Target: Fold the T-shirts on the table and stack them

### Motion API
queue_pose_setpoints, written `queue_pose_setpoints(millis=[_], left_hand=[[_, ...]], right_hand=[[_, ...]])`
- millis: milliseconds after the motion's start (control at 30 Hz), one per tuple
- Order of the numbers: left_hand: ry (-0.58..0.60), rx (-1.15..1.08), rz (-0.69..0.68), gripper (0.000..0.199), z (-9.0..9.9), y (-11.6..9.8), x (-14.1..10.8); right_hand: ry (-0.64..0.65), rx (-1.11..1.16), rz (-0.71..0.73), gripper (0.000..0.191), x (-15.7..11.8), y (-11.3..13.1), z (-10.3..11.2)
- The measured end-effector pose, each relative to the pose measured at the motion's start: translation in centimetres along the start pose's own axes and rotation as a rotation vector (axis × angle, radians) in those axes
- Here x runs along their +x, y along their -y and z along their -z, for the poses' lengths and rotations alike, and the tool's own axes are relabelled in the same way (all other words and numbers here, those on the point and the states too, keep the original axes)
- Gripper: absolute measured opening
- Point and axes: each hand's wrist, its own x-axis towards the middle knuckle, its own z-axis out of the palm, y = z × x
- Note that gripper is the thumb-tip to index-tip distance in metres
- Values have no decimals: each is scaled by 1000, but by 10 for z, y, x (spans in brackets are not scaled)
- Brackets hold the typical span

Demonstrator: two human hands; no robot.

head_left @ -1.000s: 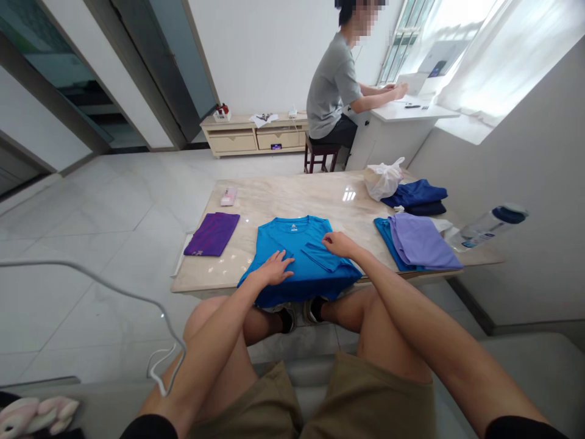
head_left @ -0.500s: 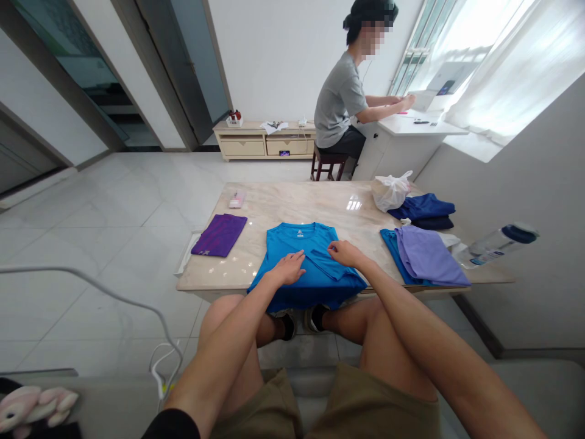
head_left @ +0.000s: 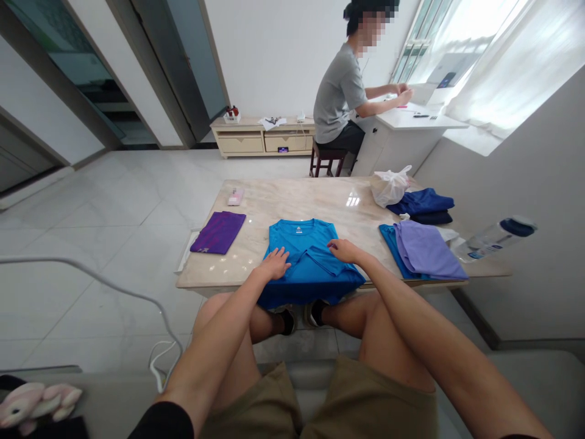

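Observation:
A bright blue T-shirt (head_left: pixel 304 235) lies neck-away on the marble-topped table, its lower part hanging over the near edge. Both sides of the shirt are turned inward, with the sleeves lying across its front. My left hand (head_left: pixel 275 263) rests flat on the shirt's left side, fingers spread. At the right side, my right hand (head_left: pixel 345 250) has its fingers bent together at the folded fabric, seemingly pinching it; the fingertips are small in view.
A folded purple garment (head_left: pixel 219 231) lies left on the table (head_left: pixel 315 195), near a small pink box (head_left: pixel 236 196). To the right are lavender and blue clothes (head_left: pixel 427 247), dark blue clothes (head_left: pixel 425 204), a plastic bag (head_left: pixel 389 186) and a water bottle (head_left: pixel 496 239). A person (head_left: pixel 340 91) sits beyond.
My left hand has moved left and spread its fingers on the shirt. The shirt's left side now lies folded inward, its lower left edge further right. My right hand stays almost in place.

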Motion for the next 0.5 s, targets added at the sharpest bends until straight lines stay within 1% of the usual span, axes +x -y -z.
queue_pose_setpoints(millis=[100, 200, 267, 333, 400, 500], left_hand=[[45, 30, 55, 73, 5, 7, -2], [69, 45, 77, 73, 20, 16, 1], [56, 43, 70, 75, 31, 24, 5], [27, 40, 54, 78, 38, 34, 10], [14, 41, 56, 79, 40, 43, 14], [24, 59, 105, 81, 34, 52, 20]], right_hand=[[18, 1, 14, 44, 1, 0, -5], [33, -3, 32, 44, 3, -4, -9], [35, -27, 68, 45, 6, -11, -10], [19, -87, 125, 47, 13, -22, -11], [-13, -159, 190, 52, 21, -36, -13], [-44, -201, 259, 63, 35, -54, -26]])
